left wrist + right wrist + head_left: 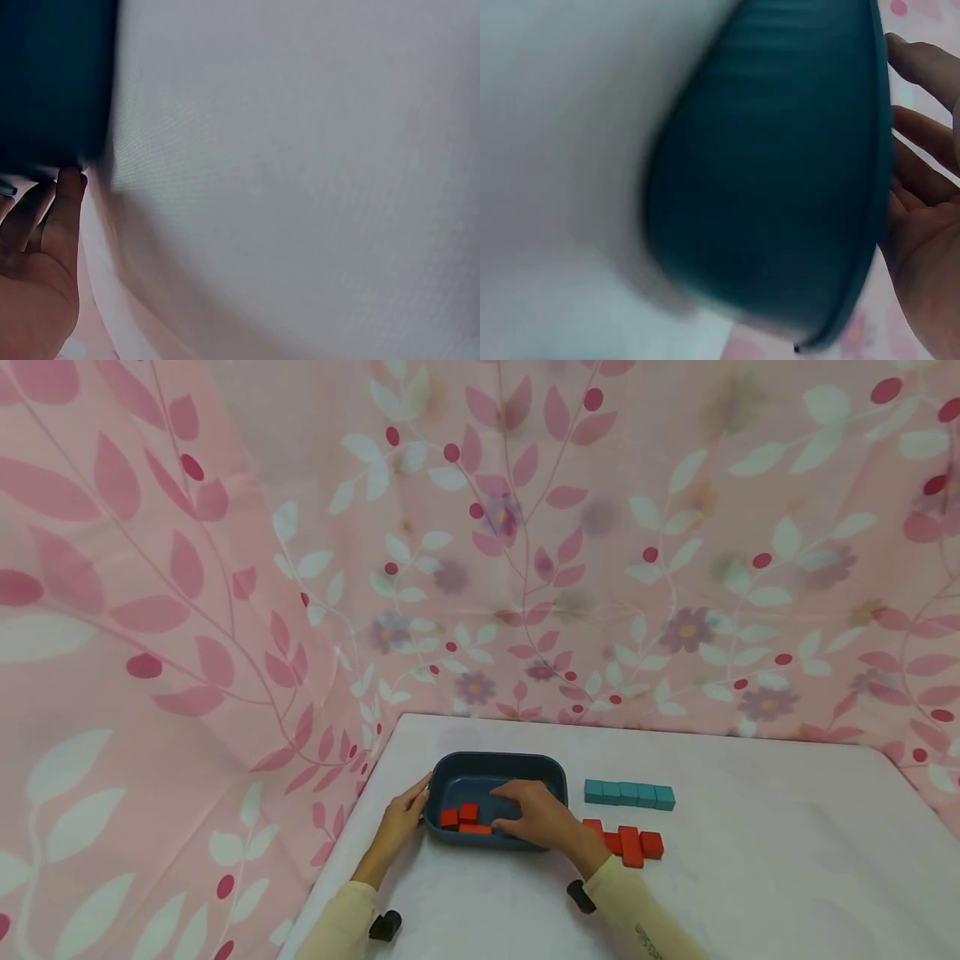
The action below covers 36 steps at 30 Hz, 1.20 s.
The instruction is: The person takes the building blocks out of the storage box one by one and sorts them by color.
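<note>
A dark blue rectangular dish stands on the white table, its wall filling much of the right wrist view. Inside, at its left, are red blocks. My left hand is at the dish's left end, with its fingers extended against the side; in the left wrist view a fingertip touches the lower corner of the dish. My right hand reaches over the right part of the dish, thumb and forefinger spread apart, nothing visible between them. Its fingers show beyond the rim in the right wrist view.
Teal blocks lie in a straight row right of the dish. Nearer, several red blocks lie close together, partly hidden by my right forearm. A pink floral curtain rises behind the white table and along its left side.
</note>
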Each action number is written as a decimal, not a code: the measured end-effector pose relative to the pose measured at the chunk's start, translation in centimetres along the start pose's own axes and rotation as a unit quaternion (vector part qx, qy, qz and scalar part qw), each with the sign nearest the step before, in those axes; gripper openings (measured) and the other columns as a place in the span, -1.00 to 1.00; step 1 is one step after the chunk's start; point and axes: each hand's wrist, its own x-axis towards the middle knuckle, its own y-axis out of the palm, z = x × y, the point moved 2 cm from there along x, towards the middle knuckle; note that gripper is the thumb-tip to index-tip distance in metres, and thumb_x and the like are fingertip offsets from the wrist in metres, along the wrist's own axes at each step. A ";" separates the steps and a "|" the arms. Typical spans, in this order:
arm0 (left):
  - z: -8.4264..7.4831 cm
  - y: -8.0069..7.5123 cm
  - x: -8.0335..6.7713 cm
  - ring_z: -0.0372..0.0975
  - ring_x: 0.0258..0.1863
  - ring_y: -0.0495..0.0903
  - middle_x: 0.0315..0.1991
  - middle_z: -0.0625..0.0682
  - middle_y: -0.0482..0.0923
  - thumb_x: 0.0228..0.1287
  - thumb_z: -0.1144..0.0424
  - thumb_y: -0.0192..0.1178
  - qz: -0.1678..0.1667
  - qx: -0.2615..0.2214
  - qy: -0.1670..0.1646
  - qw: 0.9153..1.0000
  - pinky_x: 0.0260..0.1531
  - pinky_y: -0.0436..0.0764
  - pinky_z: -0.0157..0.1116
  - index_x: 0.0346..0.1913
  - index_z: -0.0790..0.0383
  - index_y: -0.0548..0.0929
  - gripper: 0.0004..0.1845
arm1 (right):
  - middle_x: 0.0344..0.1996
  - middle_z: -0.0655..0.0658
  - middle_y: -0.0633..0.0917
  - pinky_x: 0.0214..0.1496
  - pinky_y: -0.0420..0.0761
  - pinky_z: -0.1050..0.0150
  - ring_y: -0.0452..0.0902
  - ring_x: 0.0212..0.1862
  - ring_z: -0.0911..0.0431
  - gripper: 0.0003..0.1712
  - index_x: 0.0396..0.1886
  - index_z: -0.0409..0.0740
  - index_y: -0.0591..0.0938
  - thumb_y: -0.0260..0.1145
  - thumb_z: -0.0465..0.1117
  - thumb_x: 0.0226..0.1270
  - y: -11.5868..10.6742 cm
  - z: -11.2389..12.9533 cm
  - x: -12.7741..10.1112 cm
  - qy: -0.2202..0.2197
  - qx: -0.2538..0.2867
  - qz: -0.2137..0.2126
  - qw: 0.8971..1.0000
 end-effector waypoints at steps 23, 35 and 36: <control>0.5 0.0 0.2 0.00 0.24 0.45 0.36 0.14 0.35 0.53 0.15 0.00 -0.006 -0.022 0.001 1.000 0.01 0.59 -0.09 0.41 -0.02 0.41 -0.55 | 0.03 -0.14 0.68 0.08 0.59 0.26 0.57 -0.05 0.12 -0.45 0.16 -0.29 0.61 0.48 -0.18 0.19 4.2 1.1 4.7 0.019 0.027 0.029 0.999; 0.5 0.2 0.0 0.00 0.29 0.40 0.37 0.12 0.35 0.53 0.13 -0.01 -0.006 -0.005 -0.002 1.000 0.02 0.57 -0.07 0.41 -0.06 0.40 -0.55 | -0.03 -0.11 0.70 0.06 0.60 0.24 0.56 -0.06 0.16 -0.54 0.09 -0.29 0.66 0.47 -0.27 0.17 5.3 0.3 4.7 0.031 0.011 0.025 0.999; 0.5 0.2 0.0 0.00 0.29 0.40 0.37 0.12 0.35 0.53 0.12 0.00 -0.007 -0.005 -0.003 1.000 0.02 0.58 -0.07 0.41 -0.06 0.41 -0.55 | -0.02 -0.11 0.70 0.07 0.59 0.22 0.56 -0.04 0.15 -0.55 0.08 -0.28 0.66 0.47 -0.27 0.18 5.3 0.2 4.7 0.038 0.010 0.026 0.999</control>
